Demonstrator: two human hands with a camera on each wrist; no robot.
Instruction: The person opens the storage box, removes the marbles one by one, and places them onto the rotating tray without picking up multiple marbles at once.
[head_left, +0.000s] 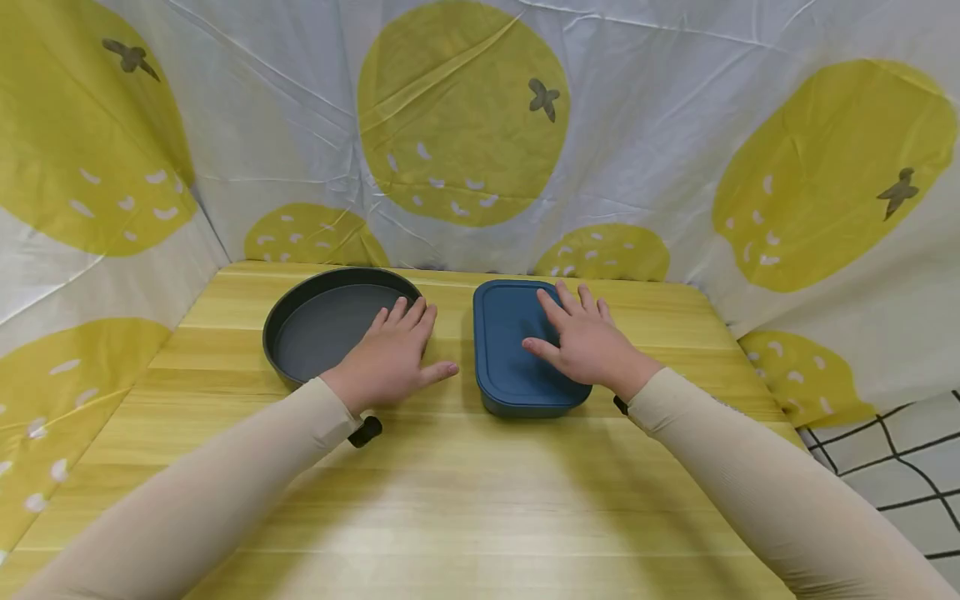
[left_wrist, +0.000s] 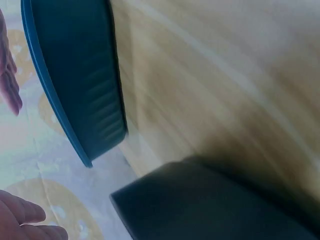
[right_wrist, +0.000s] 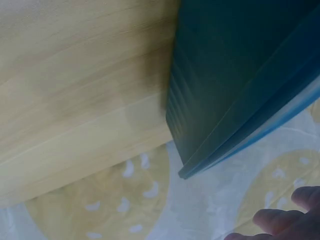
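Observation:
A round dark grey pan (head_left: 318, 333) with a low wall stands on the left of the wooden table. My left hand (head_left: 393, 350) is over its right side, fingers spread and thumb pointing right, holding nothing. Right of the pan stands a blue rectangular lidded container (head_left: 504, 342). Above its right half is my right hand (head_left: 588, 337), its fingers also spread and holding nothing. In the left wrist view, the container (left_wrist: 75, 75) and pan (left_wrist: 205, 205) sit lower than the fingertips (left_wrist: 30, 212). The right wrist view shows the container's side (right_wrist: 220, 85) and a few fingertips (right_wrist: 280, 220).
The light wooden table (head_left: 480, 500) carries both items near its back edge. A white curtain (head_left: 645, 150) with yellow fruit prints hangs behind and at the sides. White cloth with black grid lines (head_left: 900, 467) shows at the lower right.

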